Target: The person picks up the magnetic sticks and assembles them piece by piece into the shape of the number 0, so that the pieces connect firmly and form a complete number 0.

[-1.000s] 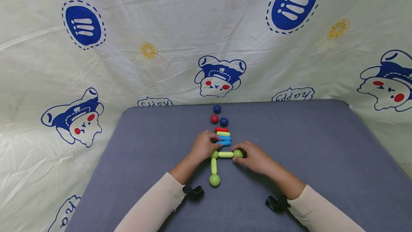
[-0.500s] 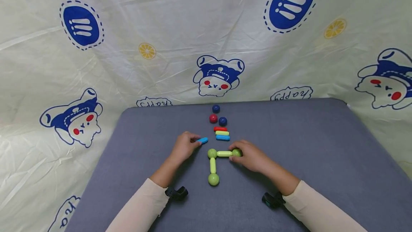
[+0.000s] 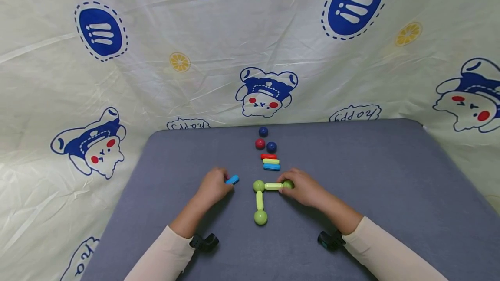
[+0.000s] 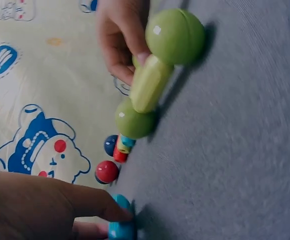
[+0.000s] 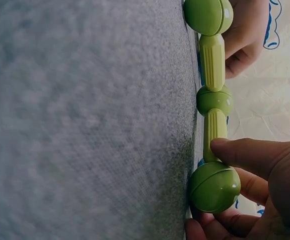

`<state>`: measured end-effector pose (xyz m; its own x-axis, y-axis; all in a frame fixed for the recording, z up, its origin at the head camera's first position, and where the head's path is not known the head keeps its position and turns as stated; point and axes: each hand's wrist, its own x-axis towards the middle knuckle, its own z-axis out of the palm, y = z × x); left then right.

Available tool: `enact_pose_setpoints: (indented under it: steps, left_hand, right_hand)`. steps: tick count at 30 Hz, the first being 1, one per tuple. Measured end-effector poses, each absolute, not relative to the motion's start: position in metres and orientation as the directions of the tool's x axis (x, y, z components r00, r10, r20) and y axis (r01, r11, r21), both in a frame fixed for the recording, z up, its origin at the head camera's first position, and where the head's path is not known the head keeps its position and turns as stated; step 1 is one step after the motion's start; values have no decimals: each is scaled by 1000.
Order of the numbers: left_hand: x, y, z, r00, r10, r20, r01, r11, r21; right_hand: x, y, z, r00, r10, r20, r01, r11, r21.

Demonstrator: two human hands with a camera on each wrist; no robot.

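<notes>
Between the thumb and fingers of my left hand (image 3: 212, 187) is a short blue rod (image 3: 233, 180), low over the table left of an L of green pieces. The L has two pale green rods, one running sideways (image 3: 273, 186) and one toward me (image 3: 259, 200). They join at a corner ball (image 3: 259, 186), and a green ball (image 3: 260, 217) ends the near arm. My right hand (image 3: 304, 189) grips the right end ball (image 5: 215, 187), its thumb lying on the sideways rod in the right wrist view. Some fingers of the left hand are hidden.
Behind the L lie a blue rod (image 3: 271, 167), a yellow-green rod (image 3: 271, 161) and a red rod (image 3: 268, 156) in a stack of rows. Farther back are a red ball (image 3: 260, 144) and two dark blue balls (image 3: 271, 147). A printed curtain (image 3: 211, 90) hangs behind the grey table (image 3: 351, 164).
My left hand has picked the nearest blue rod from the row and carried it left and toward me. My right hand stays at the end ball, and the L keeps its place.
</notes>
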<state>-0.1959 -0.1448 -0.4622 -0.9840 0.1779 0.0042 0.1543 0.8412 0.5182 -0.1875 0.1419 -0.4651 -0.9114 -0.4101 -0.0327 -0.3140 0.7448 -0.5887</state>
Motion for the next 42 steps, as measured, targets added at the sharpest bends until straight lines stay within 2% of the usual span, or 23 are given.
enact_pose_setpoints:
  steps: [6,10,14,18,29,42]
  left_hand:
    - [-187,-145,-458,-961,190,-202,-13,697,717]
    - [-179,-144,-457,-912,259,-319,-110,593,798]
    - [-171,-140,-457,-852,357,-383,-181,486,855]
    - [-163,-138,-458,-808,411,-421,-234,433,871]
    - [-139,-126,-461,-698,500,-513,-346,391,853]
    - [-136,-115,-468,-704,504,-501,-387,319,865]
  right_hand:
    - [-192,140,-464,-913,-407,-38,-307,744,-593]
    - [-197,138,-463,-914,-403,-43,-298,741,-601]
    - [-203,138,-463,-915,-401,-46,-291,735,-612]
    - [-207,138,-462,-917,-394,-55,-279,736,-616]
    - [-212,137,-463,-929,-367,-49,-263,748,-610]
    - [-211,137,-465,-930,-367,-35,-268,738,-620]
